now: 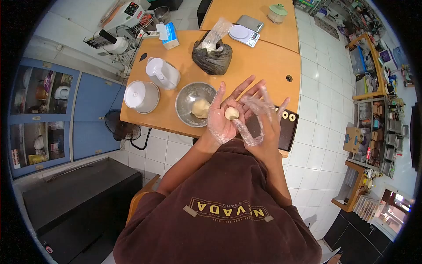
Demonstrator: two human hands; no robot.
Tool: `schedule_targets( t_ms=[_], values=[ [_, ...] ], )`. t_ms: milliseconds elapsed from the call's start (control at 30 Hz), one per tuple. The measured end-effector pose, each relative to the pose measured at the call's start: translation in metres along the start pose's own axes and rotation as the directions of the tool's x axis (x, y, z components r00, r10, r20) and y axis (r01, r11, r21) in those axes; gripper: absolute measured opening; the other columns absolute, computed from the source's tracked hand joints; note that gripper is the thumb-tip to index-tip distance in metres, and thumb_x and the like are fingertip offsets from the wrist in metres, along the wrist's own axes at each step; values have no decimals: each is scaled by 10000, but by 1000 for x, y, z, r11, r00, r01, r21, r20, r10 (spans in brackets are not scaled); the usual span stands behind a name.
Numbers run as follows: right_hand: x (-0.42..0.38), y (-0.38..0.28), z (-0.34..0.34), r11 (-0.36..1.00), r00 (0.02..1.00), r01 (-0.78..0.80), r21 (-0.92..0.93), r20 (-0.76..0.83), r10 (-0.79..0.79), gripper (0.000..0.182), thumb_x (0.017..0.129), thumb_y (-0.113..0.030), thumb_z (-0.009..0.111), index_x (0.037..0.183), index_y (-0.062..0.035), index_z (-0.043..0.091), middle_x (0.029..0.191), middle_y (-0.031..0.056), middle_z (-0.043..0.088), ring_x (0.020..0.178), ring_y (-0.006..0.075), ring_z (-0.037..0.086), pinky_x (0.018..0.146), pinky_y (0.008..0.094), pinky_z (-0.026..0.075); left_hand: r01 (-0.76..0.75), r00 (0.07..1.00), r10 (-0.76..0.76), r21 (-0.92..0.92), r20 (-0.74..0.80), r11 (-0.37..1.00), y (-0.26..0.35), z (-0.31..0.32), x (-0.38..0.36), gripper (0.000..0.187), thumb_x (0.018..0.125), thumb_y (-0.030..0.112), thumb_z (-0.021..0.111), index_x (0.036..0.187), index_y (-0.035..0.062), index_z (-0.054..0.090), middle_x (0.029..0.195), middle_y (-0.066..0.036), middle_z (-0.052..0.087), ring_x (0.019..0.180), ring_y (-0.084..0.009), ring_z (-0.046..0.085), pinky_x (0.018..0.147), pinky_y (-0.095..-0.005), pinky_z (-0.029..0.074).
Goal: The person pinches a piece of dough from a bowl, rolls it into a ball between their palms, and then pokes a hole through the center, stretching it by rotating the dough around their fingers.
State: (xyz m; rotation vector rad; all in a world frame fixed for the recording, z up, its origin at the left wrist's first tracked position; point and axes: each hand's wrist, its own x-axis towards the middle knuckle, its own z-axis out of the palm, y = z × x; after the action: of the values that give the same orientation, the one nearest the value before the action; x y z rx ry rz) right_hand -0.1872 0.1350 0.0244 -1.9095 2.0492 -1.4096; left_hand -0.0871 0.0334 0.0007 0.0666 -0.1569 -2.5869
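- Bearing a dough ball (231,114) on the palm of the left hand (222,126), fingers spread;
- curving the right hand (269,127) beside the ball, fingers apart; cannot tell whether touching;
- left of the left hand, on the tabletop (263,61), a metal bowl (184,97) with a dough lump (201,108);
- right of the right hand, a dark tray (288,132) with pale rings (292,115).

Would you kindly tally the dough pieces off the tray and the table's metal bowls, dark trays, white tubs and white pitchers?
Dough pieces: 2 (lump, ball in left hand)
Metal bowl: 1
Dark tray: 1
White tub: 1
White pitcher: 1
Total: 6
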Motion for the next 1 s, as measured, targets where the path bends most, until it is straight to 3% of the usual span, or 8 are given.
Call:
schedule_targets(
  t_ms=[100,267,367,400,600,700,800,1000],
  values=[
    [-4,9,3,995,993,-85,43,-77,88,753,830,-261,854,1490,-95,530,1595,204,405,1569,431,248,1248,656,44,29,999,-20,-195,51,980,-1,-3,2,793,1097,591,319,1645,23,232,1706,-237,210,1583,-342,246,1295,-495,257],
    [-16,25,26,863,932,-307,402,-57,358,1014,832,-293,867,1637,-81,288,1698,283,126,1603,447,86,1248,603,161,2,998,1,-56,60,998,-4,3,3,815,1086,621,318,1662,56,204,1718,-221,186,1599,-334,195,1310,-497,192],
    [-18,17,28,911,952,-281,303,-34,305,999,840,-281,865,1630,-54,297,1706,273,125,1599,461,86,1245,603,169,-38,999,37,23,36,999,-6,6,2,844,1067,661,315,1670,81,201,1725,-209,178,1604,-322,177,1311,-494,168],
    [-16,13,30,884,947,-266,384,-68,314,839,836,-245,860,1559,-83,466,1709,282,115,1601,466,78,1245,598,164,-51,998,50,47,24,998,-6,6,1,856,1060,677,313,1673,89,201,1728,-205,175,1604,-317,174,1310,-493,162],
    [-21,20,27,968,988,-154,198,21,153,423,823,-184,836,1234,-134,749,1681,280,245,1586,508,127,1241,655,109,-88,995,93,118,-41,989,-5,-3,0,901,1031,739,285,1677,116,206,1726,-171,197,1591,-309,196,1308,-499,163],
    [-21,21,26,978,988,-147,150,61,139,355,829,-197,862,1149,-89,756,1654,276,313,1565,503,217,1228,588,225,-75,996,79,102,-35,992,-3,-8,1,874,1035,738,288,1666,134,271,1716,-134,258,1569,-272,266,1297,-464,198],
    [-24,23,27,980,991,-113,162,87,100,360,817,-208,874,1126,-87,736,1651,276,303,1560,505,213,1220,601,235,-57,998,57,49,-5,997,-1,-10,2,911,1024,753,279,1678,122,210,1725,-173,196,1591,-317,199,1310,-506,161],
    [-20,11,29,962,980,-178,206,-50,192,749,806,-265,886,1432,-99,510,1683,256,186,1550,486,211,1207,624,245,-37,998,35,36,51,999,-1,1,0,951,1005,775,319,1682,121,183,1739,-188,146,1600,-326,183,1307,-498,180]
  ],
)
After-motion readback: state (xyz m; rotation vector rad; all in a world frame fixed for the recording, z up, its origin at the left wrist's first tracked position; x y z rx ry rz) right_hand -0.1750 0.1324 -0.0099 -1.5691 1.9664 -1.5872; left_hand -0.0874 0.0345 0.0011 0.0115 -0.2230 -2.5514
